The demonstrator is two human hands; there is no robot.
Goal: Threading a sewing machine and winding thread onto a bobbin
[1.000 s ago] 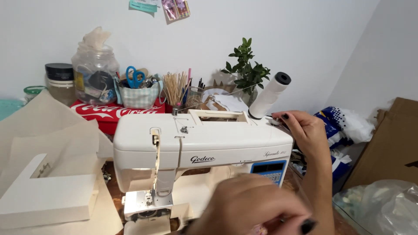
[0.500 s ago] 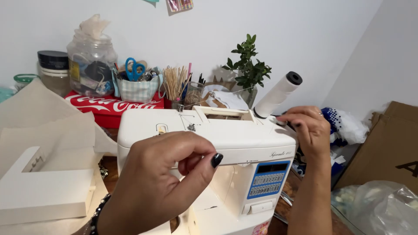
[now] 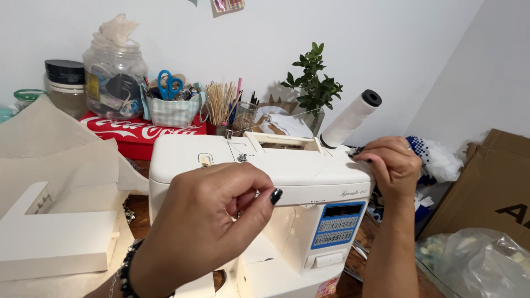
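A white sewing machine (image 3: 298,171) stands in front of me with a blue control panel (image 3: 337,223) on its right side. My left hand (image 3: 212,215) is raised before the machine's front, fingers pinched together on a thin white thread that runs up to the guide on the machine's top. My right hand (image 3: 392,165) rests on the top right corner, fingers closed by the base of a tilted spool of white thread (image 3: 350,118). What the right fingers pinch is hidden.
Behind the machine: a red tin box (image 3: 141,132), a glass jar (image 3: 113,72), a checked basket with blue scissors (image 3: 171,102), a cup of wooden sticks (image 3: 221,107), a small plant (image 3: 314,88). Beige fabric (image 3: 49,149) and a white machine part (image 3: 55,237) lie left; cardboard (image 3: 491,182) and a plastic bag (image 3: 475,265) right.
My left hand rose from the low front edge to the machine's front, drawing the thread along. The right hand stayed at the spool corner. The view shifted slightly.
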